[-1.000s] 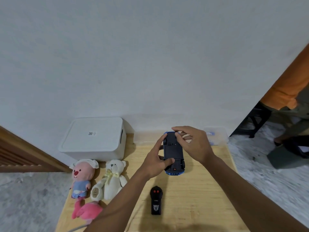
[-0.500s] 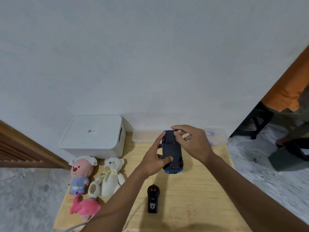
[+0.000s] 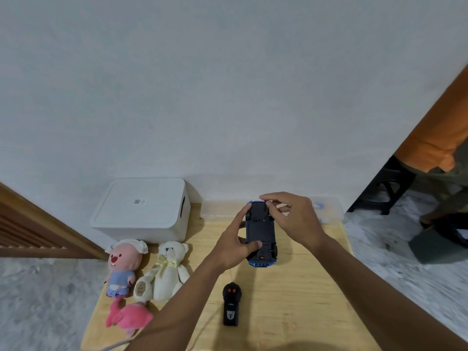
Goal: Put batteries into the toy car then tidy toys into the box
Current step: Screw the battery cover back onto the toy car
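Note:
The blue toy car [image 3: 260,234] is held upside down above the wooden table [image 3: 291,300], its black underside facing me. My left hand [image 3: 234,243] grips its left side, thumb across the underside. My right hand [image 3: 291,219] pinches at the far end of the underside with thumb and forefinger; I cannot see a battery. A black remote control [image 3: 231,306] lies on the table near me. Three plush toys lie at the left: a pink-faced doll [image 3: 122,267], a white bear [image 3: 167,272] and a pink plush [image 3: 128,316]. The white lidded box [image 3: 144,209] stands at the back left.
A clear plastic container [image 3: 326,211] sits at the table's back edge behind my hands, against the white wall. A person in orange sits at the far right by a black stool [image 3: 387,186]. A wooden rail [image 3: 38,224] runs at the left. A white cable [image 3: 114,345] trails off the front.
Both hands and the car have stayed in nearly the same pose. My right fingers have shifted slightly on the car's far end.

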A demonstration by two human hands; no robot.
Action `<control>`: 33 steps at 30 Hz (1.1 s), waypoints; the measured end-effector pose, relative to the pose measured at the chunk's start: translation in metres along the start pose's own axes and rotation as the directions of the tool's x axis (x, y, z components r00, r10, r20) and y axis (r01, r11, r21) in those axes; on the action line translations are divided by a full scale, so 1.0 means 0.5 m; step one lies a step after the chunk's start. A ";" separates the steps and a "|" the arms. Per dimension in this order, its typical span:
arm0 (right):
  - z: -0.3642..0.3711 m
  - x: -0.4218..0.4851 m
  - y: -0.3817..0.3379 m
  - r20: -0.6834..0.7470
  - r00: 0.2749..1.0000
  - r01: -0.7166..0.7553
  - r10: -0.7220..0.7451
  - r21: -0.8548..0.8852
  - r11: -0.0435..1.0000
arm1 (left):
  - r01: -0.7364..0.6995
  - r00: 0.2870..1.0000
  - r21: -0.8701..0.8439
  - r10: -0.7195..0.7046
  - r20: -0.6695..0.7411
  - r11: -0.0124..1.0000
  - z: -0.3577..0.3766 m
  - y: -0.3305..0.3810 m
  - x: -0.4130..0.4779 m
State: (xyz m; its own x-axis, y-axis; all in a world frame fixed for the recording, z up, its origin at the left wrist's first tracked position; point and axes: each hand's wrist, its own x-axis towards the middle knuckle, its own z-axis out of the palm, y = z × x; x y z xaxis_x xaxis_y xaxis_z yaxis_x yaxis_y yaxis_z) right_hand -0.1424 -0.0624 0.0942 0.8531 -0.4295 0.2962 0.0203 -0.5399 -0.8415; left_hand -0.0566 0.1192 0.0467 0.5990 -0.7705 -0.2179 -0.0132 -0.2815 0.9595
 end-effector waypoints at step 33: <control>0.018 -0.015 -0.015 -0.060 0.991 -0.114 0.119 0.083 0.990 | -0.012 0.999 0.027 0.010 0.045 1.000 0.001 -0.015 -0.033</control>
State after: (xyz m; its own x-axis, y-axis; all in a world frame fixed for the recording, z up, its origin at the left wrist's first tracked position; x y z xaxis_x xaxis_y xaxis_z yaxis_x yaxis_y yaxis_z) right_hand -0.1443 -0.0484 0.0941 0.8168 -0.5333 0.2200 -0.0338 -0.4250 -0.9046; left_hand -0.0669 0.1339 0.0429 0.5618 -0.7987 -0.2157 -0.0420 -0.2879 0.9567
